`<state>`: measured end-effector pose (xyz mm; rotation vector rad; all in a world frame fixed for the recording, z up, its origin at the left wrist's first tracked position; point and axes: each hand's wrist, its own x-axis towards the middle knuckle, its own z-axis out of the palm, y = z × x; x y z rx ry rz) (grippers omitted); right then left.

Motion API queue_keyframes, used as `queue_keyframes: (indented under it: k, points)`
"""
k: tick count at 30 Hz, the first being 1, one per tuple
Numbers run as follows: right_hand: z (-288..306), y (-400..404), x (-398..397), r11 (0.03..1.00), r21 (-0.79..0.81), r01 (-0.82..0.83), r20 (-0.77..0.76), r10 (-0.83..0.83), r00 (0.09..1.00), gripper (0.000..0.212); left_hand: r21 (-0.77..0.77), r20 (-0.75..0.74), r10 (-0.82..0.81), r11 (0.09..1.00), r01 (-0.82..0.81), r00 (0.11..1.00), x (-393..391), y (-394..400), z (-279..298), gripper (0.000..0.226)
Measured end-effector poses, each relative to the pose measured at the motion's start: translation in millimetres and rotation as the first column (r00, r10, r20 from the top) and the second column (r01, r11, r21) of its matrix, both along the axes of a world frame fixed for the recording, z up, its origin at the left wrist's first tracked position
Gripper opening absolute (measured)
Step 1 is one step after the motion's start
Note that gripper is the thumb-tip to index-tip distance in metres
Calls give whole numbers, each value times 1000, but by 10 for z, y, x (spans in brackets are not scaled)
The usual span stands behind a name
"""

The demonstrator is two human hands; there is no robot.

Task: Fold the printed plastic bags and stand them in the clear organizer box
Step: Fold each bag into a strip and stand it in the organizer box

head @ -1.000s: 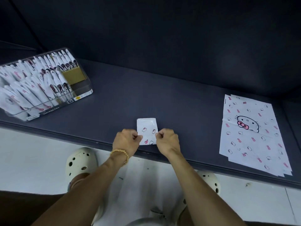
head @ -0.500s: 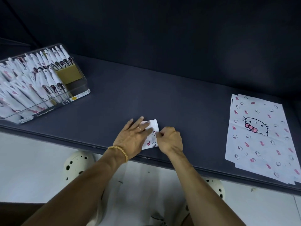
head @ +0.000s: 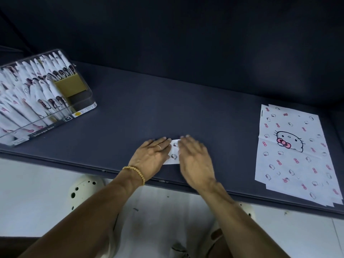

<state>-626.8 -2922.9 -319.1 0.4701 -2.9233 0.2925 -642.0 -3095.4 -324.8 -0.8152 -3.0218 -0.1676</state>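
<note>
Fingers (head: 161,142) of our left hand (head: 150,158) lie straight and close together, flat on the left part of the folded bag (head: 174,151); a thin ring shows on one of them. Our right hand (head: 195,161) is spread flat over the bag's right part, its fingers extended; motion blur softens it, so we cannot tell whether it presses the bag or hovers just above. Neither hand curls round anything.

Only a narrow white strip of the folded bag shows between the two hands, with two small cat-face prints on it; the rest is hidden under the palms. It lies on the dark table (head: 130,112), near the front edge, roughly mid-way along.

A beaded bracelet (head: 136,172) sits on our left wrist.

Far right on the table: a stack of flat bags (head: 292,155), white with small pink bows and cat faces and one large cat face with a pink bow. Their lower corners are fanned out, and the stack's lower right end reaches the frame edge.

Far left: the clear organizer box (head: 81,108), cut off by the frame edge, packed with rows of folded bags standing upright and tilted. A tan block (head: 71,86) fills its right end. A dark label on its front wall reads "Storage box".

Below the table edge, pale perforated clogs (head: 81,190) show partly on a light floor (head: 37,192).
</note>
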Motion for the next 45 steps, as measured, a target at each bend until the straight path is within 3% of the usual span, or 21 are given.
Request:
queue_keyframes:
  k: [2,6,13,15,17,19,21,23,27,29,32,35,38,40,45]
  points:
    - [-89,-57,109,995,-2,-104,83,104,991,43,41,-21,-4,999,5,1000,17,-13,-12,39]
    - [-157,46,83,998,-16,-64,303,66,951,52,59,79,22,998,-27,997,61,-55,-72,45]
    - [-86,532,41,981,191,27,348,-93,933,52,-20,160,71,997,-69,985,54,-23,-169,53]
    - [-24,486,8,991,98,87,325,-115,939,47,-31,173,91,996,-87,981,66,3,-162,53]
    - [58,352,-24,952,-136,274,310,-222,924,36,-17,193,105,994,-104,976,80,21,-147,53]
    - [121,208,-70,821,-290,491,457,-332,825,26,3,189,120,992,-123,975,106,24,-142,53]
    - [163,113,-136,692,-302,655,643,-359,676,17,45,170,131,989,-141,977,133,28,-138,52]
    - [187,72,-203,623,-306,720,729,-333,598,15,98,153,138,983,-154,979,163,34,-132,50]
    - [243,7,-238,608,-400,686,781,-166,602,21,213,186,199,948,-237,962,157,25,-98,51]
    - [286,-18,-224,621,-461,633,766,-81,638,13,383,325,273,837,-390,906,117,24,-24,60]
    - [356,-73,-228,603,-574,555,711,30,702,16,586,663,216,447,-677,717,13,-55,187,65]
    - [473,-206,-295,487,-694,531,654,118,747,18,608,714,130,373,-701,688,-54,-251,360,18]
    - [592,-426,-380,345,-777,526,609,204,766,14,657,721,77,236,-715,688,-54,-450,550,16]
    - [646,-591,-420,278,-796,538,605,311,733,3,675,712,97,179,-716,695,-43,-590,672,19]
    - [736,-1027,-497,423,-759,495,650,448,614,18,691,716,115,15,-722,688,0,-992,817,18]
